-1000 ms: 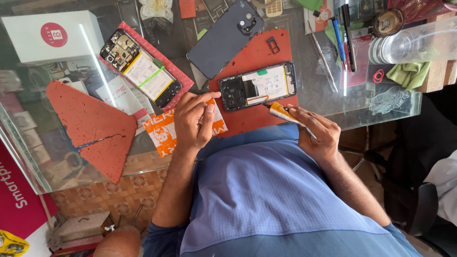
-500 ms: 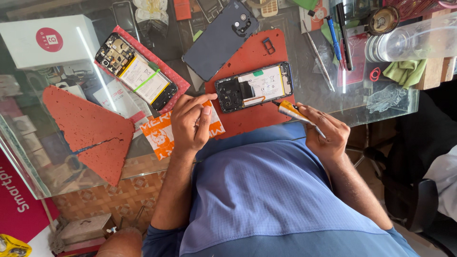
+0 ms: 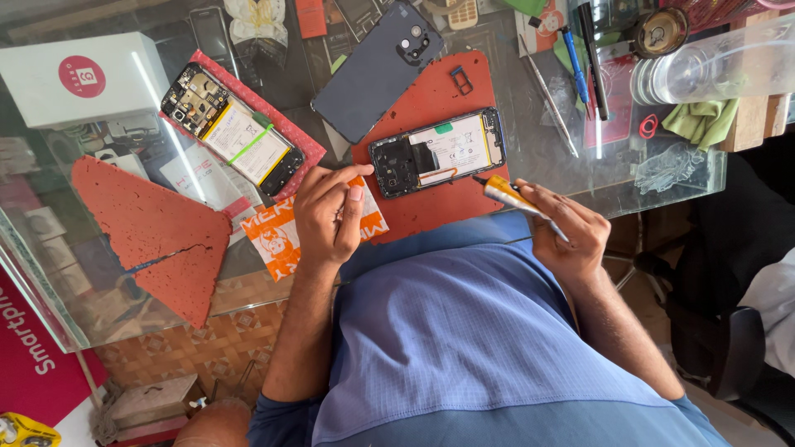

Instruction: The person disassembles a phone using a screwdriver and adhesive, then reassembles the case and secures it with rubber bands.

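An opened phone [image 3: 437, 152] with its white battery showing lies on a red-orange mat [image 3: 431, 99] on the glass table. My right hand [image 3: 563, 228] grips a yellow-handled screwdriver [image 3: 507, 193] whose tip rests at the phone's lower right edge. My left hand [image 3: 329, 217] hovers beside the phone's left end, fingers curled and pinched together over an orange and white packet [image 3: 281, 236]; whether it pinches something small I cannot tell. The dark blue back cover [image 3: 377, 68] lies above the phone.
A second opened phone [image 3: 230, 130] rests on a red patterned cloth at the left, near a white box [image 3: 83, 79]. A triangular red mat [image 3: 153, 236] lies lower left. Pens and tools [image 3: 580, 58], a clear plastic jar [image 3: 712, 62] and a green cloth [image 3: 704, 120] crowd the right.
The screwdriver tip has moved in to the phone's lower right edge. My left hand has shifted slightly left, away from the phone's end.
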